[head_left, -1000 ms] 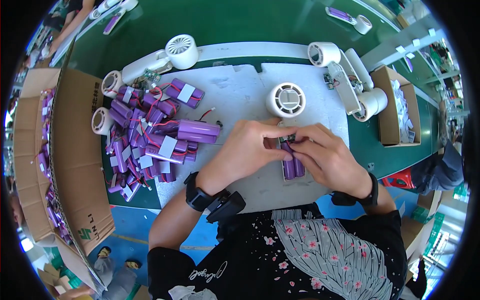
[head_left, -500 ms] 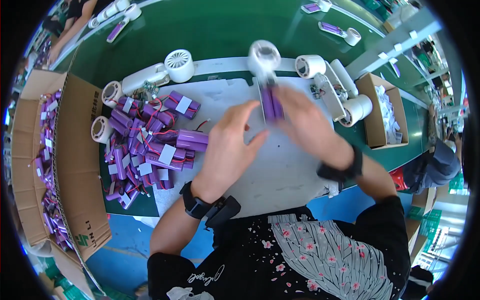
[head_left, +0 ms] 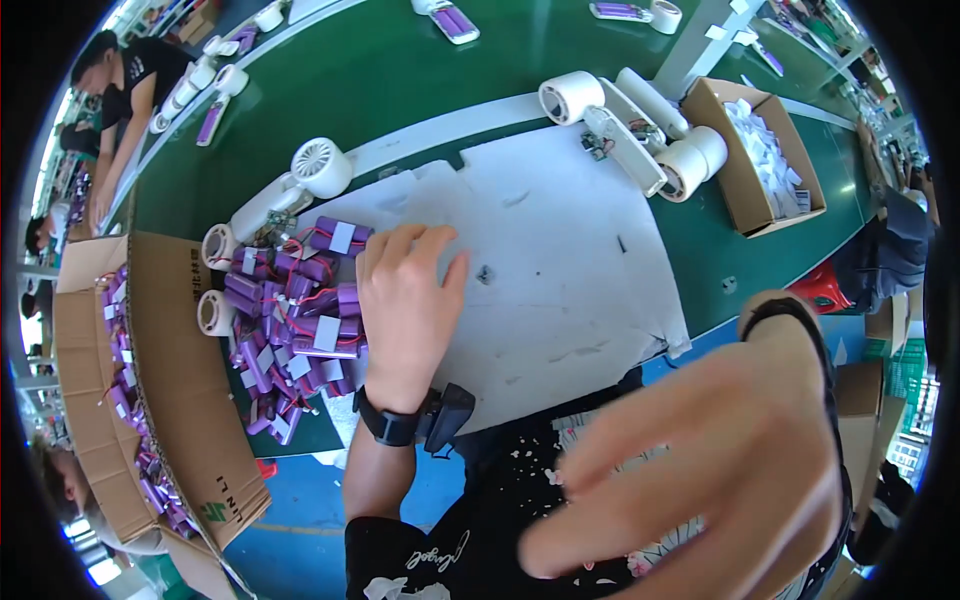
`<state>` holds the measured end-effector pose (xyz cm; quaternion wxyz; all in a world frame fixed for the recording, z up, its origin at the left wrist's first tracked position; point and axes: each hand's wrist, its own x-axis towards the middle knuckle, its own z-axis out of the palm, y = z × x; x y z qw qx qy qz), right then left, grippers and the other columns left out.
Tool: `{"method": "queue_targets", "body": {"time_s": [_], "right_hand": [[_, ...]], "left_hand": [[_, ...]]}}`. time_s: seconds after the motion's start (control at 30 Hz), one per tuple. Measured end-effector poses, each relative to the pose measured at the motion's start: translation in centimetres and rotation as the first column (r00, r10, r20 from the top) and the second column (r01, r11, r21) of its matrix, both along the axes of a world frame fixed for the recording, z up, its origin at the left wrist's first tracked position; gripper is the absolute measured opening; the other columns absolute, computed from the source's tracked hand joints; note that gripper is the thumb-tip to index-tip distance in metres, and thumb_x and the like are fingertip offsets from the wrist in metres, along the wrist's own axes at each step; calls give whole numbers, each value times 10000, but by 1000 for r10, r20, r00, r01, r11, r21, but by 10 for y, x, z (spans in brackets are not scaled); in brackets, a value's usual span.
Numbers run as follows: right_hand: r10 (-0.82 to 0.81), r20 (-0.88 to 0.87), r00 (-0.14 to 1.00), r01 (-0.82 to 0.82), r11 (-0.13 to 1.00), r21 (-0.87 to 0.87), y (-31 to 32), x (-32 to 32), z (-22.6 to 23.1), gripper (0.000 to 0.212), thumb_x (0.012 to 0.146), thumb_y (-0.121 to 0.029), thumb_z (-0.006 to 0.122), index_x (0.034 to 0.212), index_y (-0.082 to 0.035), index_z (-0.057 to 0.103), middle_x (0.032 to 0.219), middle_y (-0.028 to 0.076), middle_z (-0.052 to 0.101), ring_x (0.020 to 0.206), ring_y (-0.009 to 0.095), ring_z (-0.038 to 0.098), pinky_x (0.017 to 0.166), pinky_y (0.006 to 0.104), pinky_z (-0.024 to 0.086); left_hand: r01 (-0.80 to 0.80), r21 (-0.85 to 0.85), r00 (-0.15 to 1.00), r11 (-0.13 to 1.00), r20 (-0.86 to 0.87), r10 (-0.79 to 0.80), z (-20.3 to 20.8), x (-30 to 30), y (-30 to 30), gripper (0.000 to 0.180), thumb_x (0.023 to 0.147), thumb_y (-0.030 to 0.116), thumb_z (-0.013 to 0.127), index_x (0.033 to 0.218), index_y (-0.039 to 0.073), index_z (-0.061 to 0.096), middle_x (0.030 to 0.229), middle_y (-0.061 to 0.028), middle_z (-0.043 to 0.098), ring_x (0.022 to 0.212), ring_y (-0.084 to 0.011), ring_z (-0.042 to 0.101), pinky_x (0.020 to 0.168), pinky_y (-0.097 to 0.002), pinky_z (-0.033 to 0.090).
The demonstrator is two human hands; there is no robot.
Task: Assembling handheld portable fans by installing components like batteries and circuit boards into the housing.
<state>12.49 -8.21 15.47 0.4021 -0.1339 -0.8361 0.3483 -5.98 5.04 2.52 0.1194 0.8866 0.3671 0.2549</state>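
Observation:
My left hand (head_left: 408, 300) hovers over the left part of a pale grey work mat (head_left: 570, 270), thumb apart from the fingers and nothing visible in it. Right beside it is a heap of purple battery packs (head_left: 325, 335) with red wires and white pads. One pack (head_left: 335, 236) at the heap's far side is nearest my fingertips. Raised close to the camera, my right hand (head_left: 720, 450) looks large and somewhat blurred. Its fingers are spread and hold nothing. At the far edge of view, a white fan body with purple cells (head_left: 453, 23) lies on the green surface.
White fan housings with circuit boards stand far left (head_left: 322, 168) and far right (head_left: 635, 150) of the mat. A carton of white pieces (head_left: 755, 165) is at the right. A big carton (head_left: 185, 350) holding more packs stands left. Another person (head_left: 125, 110) works at the far left.
The fan body with purple cells has left my right hand. That hand has come back toward the camera, while my left hand has shifted slightly left to the packs. The whole view has turned.

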Motion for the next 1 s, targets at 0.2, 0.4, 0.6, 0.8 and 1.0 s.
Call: {"method": "queue_targets", "body": {"time_s": [0.2,0.4,0.6,0.8,1.0], "right_hand": [[4,-19,1000,-4,1000,29,-99,55,-9,225,834,-43,590,1013,-75,723,1084,157,661,909,296,646,665,347,547],[-34,-2,999,34,999,11,-12,20,4,211,832,-41,590,990,-73,725,1077,151,664,903,292,646,653,340,545],[-155,66,986,156,988,-15,-9,34,19,197,829,-39,591,967,-71,727,1070,146,668,896,289,646,641,334,542],[-847,246,472,803,528,275,13,81,-20,249,826,-83,670,1072,-86,708,984,98,668,732,216,620,602,294,497],[-792,590,-156,819,230,526,48,99,-101,351,840,-102,683,1184,-73,623,974,150,662,795,290,668,671,390,532]], "left_hand": [[28,22,962,999,-273,-21,31,-19,-17,341,730,108,747,1061,99,667,1087,-95,634,1081,-318,541,961,-458,368],[3,-32,917,999,-398,-16,31,-43,-6,364,716,58,723,1074,98,670,1087,-101,631,1081,-322,539,984,-448,349],[77,-126,915,989,-386,-120,34,-36,9,342,720,5,697,1057,63,672,1055,-116,633,1046,-343,541,966,-434,374],[77,-202,976,976,-183,-115,60,-50,5,340,702,-7,742,1032,36,673,1040,-105,650,992,-296,596,902,-397,450],[234,-380,819,895,573,29,74,-35,-4,444,722,-35,784,1127,6,606,1050,-109,669,934,-178,647,851,-299,500]]}}
